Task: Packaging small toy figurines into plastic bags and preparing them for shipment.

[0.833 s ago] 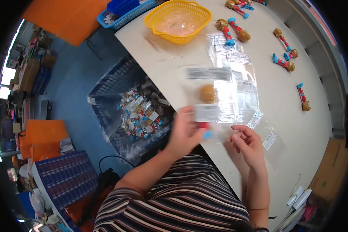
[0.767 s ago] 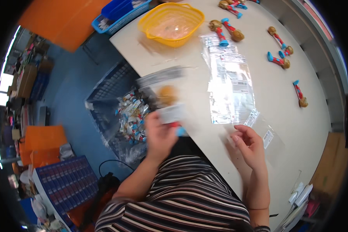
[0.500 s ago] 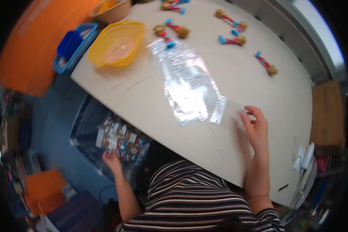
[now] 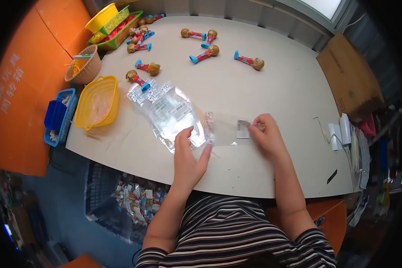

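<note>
A person in a striped top sits at a pale counter (image 4: 272,94), both bare hands on a small clear plastic bag (image 4: 225,129) that lies flat near the front edge. The left hand (image 4: 188,158) rests palm down with the fingers spread apart, fingertips pressing the bag's left end where it meets a loose stack of clear bags (image 4: 165,111) — that stack fans out toward the upper left. The right hand (image 4: 265,134) has its grip pinched together on the bag's right end, thumb and fingers closed on the edge beside a small white label (image 4: 242,128). The bag is stretched between the two hands and looks empty (its clear film makes this hard to tell for sure).

Farther back on the counter lie several toy figures (image 4: 205,52) with brown heads and red-and-blue bodies, scattered well apart from the hands; one (image 4: 137,79) lies just beside the top of the bag stack. Along the left edge stand a yellow mesh basket (image 4: 96,102), a tan round basket (image 4: 85,69), a blue basket (image 4: 58,116) and, at the far corner, a green basket (image 4: 120,31) with a yellow tub (image 4: 102,18) beside it. A brown cardboard box (image 4: 350,76) sits beyond the right side of the counter, with some white items (image 4: 341,131) near it. Below the front edge, left of the person, a crate of packed toys (image 4: 136,201) stands on the floor — bagged pieces heaped inside.
</note>
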A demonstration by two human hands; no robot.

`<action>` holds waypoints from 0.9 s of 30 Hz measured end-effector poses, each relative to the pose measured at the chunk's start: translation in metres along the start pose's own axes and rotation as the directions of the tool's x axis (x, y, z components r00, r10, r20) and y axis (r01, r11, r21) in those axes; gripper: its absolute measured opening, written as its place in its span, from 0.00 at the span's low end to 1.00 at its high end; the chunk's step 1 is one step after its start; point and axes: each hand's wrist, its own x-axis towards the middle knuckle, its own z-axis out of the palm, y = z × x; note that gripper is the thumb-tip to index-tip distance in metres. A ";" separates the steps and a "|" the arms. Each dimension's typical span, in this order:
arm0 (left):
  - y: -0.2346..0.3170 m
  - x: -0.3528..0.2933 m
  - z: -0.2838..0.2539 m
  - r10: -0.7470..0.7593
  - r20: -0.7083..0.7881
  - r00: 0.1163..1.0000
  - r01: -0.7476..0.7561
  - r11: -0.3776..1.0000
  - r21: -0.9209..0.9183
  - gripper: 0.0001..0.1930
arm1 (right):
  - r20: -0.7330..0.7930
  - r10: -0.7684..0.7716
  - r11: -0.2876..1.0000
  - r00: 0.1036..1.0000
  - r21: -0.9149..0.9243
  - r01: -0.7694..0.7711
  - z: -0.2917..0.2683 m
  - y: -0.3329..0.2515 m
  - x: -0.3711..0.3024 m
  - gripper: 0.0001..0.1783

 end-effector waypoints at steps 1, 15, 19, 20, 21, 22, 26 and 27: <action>-0.001 0.004 0.008 -0.057 0.018 0.998 0.057 0.998 -0.022 0.27 | 0.036 -0.069 0.967 0.997 0.247 0.058 0.000 -0.007 -0.005 0.10; -0.015 0.027 -0.009 -0.268 0.218 0.939 0.345 0.740 -0.578 0.07 | 0.526 -0.045 0.585 0.849 0.703 -0.404 -0.018 -0.032 -0.023 0.11; -0.034 0.033 -0.003 -0.385 0.052 0.921 0.349 0.761 -0.547 0.15 | 0.647 0.034 0.537 0.762 0.631 -0.560 -0.001 -0.040 -0.027 0.09; -0.028 0.030 0.003 -0.390 0.061 0.919 0.357 0.757 -0.547 0.15 | 0.649 0.043 0.533 0.760 0.628 -0.566 0.007 -0.037 -0.026 0.09; -0.013 0.026 0.012 -0.209 -0.252 0.945 0.151 0.961 -0.231 0.20 | 0.583 0.051 0.567 0.811 0.652 -0.504 0.017 -0.032 -0.025 0.08; -0.003 0.022 0.019 0.083 -0.458 0.885 -0.006 0.986 0.168 0.25 | 0.513 0.058 0.601 0.857 0.667 -0.440 0.025 -0.028 -0.025 0.11; 0.016 -0.012 0.021 0.342 -0.021 0.940 -0.332 0.925 0.187 0.28 | 0.422 0.055 0.698 0.905 0.632 -0.337 0.040 -0.034 -0.028 0.15; 0.019 -0.015 0.025 0.304 0.064 0.950 -0.311 0.936 0.166 0.26 | 0.402 0.025 0.711 0.915 0.637 -0.299 0.041 -0.036 -0.027 0.16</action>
